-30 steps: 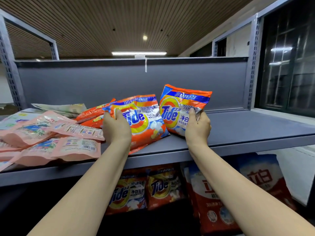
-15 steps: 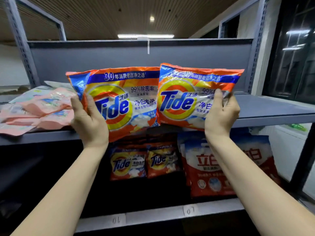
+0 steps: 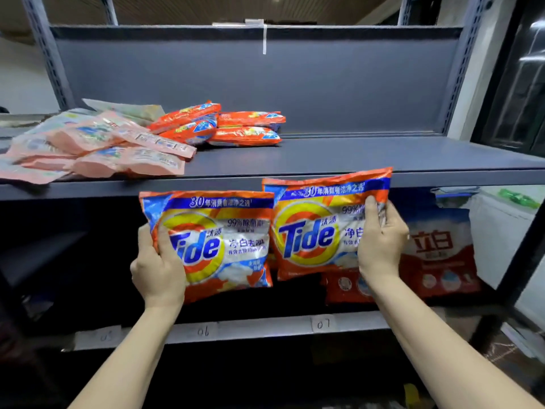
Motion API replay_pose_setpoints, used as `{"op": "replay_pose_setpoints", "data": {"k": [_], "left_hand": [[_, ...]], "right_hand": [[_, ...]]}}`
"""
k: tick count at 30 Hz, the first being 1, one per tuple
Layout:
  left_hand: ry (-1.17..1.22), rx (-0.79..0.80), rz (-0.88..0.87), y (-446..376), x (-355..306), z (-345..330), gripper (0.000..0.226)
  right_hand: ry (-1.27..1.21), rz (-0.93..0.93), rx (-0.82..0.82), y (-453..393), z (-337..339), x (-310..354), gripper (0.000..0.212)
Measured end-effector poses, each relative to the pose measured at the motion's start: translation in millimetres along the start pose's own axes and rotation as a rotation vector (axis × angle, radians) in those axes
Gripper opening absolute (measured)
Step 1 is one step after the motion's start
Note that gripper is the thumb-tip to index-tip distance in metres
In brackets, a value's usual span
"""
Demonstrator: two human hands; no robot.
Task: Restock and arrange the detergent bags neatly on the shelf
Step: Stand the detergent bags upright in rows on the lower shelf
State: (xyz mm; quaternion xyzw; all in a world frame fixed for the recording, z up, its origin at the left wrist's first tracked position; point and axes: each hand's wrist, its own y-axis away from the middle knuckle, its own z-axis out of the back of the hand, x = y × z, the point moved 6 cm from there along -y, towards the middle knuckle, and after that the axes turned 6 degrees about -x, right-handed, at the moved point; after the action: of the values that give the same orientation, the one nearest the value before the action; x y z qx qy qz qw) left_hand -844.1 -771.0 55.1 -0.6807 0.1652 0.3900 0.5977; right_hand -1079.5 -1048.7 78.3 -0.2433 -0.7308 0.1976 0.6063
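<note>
i'm seeing both bags now sitting lower than half a second ago, down in front of the lower shelf opening instead of level with the upper shelf. my left hand is curling round the left tide bag at its left edge, thumb on the front; my right hand is pinching the right tide bag at its right side. both are orange, glossy, upright, and probably touching edge to edge.

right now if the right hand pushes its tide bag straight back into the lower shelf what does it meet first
Probably the red and white detergent bag standing behind the right hand and its Tide bag; depth is unclear.
</note>
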Motion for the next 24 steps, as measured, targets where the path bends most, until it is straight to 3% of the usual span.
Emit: {"op": "replay_pose_setpoints", "data": {"k": [5, 8, 13, 15, 21, 24], "left_hand": [[-0.115, 0.088, 0.147, 23, 61, -18, 0.033], [-0.196, 0.131, 0.229, 31, 96, -35, 0.035], [-0.223, 0.186, 0.277, 31, 147, -74, 0.032], [-0.167, 0.205, 0.237, 27, 160, -92, 0.038], [-0.169, 0.265, 0.083, 22, 208, -147, 0.058], [-0.181, 0.206, 0.112, 19, 218, -166, 0.065]], "right_hand": [[0.162, -0.113, 0.077, 26, -16, -64, 0.056], [0.248, -0.209, 0.106, 39, -27, -98, 0.029], [0.305, -0.421, 0.101, 57, -56, -163, 0.026], [0.210, -0.419, 0.129, 64, -76, -179, 0.022], [0.198, -0.259, 0.138, 65, -123, -213, 0.061], [0.224, -0.245, 0.186, 58, -146, -219, 0.064]]}}
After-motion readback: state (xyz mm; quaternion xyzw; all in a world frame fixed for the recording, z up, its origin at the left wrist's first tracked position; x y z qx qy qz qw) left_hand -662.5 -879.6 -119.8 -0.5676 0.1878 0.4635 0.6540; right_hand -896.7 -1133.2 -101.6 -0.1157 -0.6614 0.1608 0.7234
